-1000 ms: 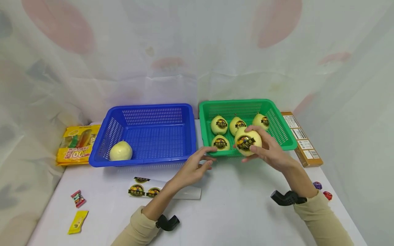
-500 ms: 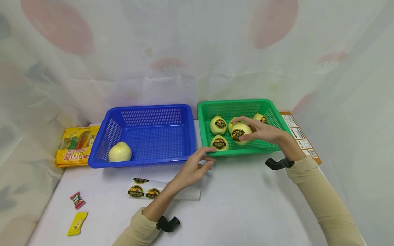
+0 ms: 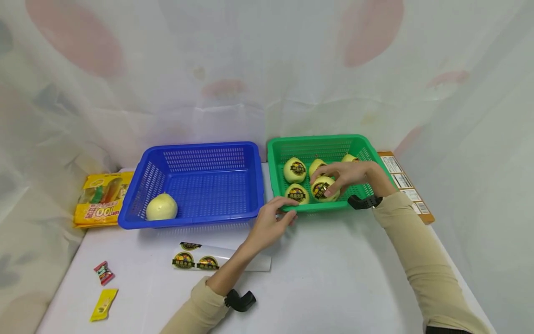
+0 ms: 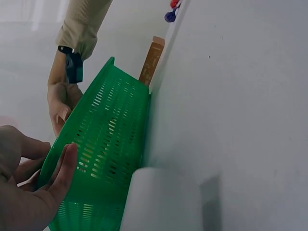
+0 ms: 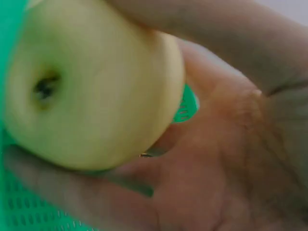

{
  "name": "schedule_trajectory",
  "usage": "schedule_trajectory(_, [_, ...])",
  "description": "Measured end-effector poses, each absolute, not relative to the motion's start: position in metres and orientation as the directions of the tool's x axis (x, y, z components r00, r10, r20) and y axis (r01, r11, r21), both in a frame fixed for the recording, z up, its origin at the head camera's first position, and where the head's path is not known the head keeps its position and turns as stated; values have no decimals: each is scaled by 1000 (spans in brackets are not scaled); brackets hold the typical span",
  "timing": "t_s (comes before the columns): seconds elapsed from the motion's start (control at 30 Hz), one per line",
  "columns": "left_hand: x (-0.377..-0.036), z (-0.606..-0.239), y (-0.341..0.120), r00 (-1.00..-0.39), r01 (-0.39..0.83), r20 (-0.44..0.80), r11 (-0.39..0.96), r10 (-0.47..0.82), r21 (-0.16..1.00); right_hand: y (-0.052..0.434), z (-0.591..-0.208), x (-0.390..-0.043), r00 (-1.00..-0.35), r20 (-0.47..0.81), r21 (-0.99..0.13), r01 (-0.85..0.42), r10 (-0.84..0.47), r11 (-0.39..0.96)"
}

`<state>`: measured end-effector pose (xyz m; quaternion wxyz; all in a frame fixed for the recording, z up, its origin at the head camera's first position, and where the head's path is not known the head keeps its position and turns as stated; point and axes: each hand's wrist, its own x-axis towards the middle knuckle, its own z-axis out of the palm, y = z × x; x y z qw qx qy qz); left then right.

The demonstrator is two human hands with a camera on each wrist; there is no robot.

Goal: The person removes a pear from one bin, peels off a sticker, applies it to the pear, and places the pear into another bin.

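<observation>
My right hand [image 3: 344, 177] holds a pale yellow pear [image 3: 322, 189] with a black round label, low inside the green basket [image 3: 359, 138] near its front wall. In the right wrist view, fingers and thumb curl round the pear [image 5: 110, 86], its dark blossom end showing. My left hand [image 3: 271, 222] pinches the basket's front left rim; in the left wrist view its thumb and fingers lie on either side of the green wall [image 4: 103, 130]. Beside the held pear sits a labelled pear [image 3: 297, 194], with another labelled pear [image 3: 294, 170] behind it. Further pears are partly hidden by my right hand.
A blue basket [image 3: 204, 215] on the left contains one unlabelled pear [image 3: 162, 207]. In front of it lies a roll of label stickers [image 3: 227, 255]. Candies [image 3: 104, 304], a yellow snack bag [image 3: 100, 199] and a brown box [image 3: 404, 185] lie around the sides.
My right hand has carried the labelled pear from above the front rim down into the green basket. My left hand has shifted slightly right along the rim.
</observation>
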<state>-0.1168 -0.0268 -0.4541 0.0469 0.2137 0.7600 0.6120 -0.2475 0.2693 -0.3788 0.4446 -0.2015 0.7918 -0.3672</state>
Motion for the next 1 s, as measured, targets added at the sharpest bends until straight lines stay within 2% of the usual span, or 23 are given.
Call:
schedule_trajectory(0.2, [-117,-454,-20,-929,237,174,165,325,957,265,-385,-252,-491,-615,-731,62,-617,680])
schedule_trajectory(0.43, [-117,-455,-19,-932,234,170,174,320,957,268,-388,-238,-550,-571,-726,-8,-609,688])
schedule_trajectory(0.63, [-117,-455,-19,-929,251,185,180,320,951,273,-392,-238,-554,-553,-711,-74,-622,699])
schedule_trajectory(1.0, [-118,-455,-20,-926,265,195,187,324,946,271,-391,-233,-576,-561,-717,-21,-594,697])
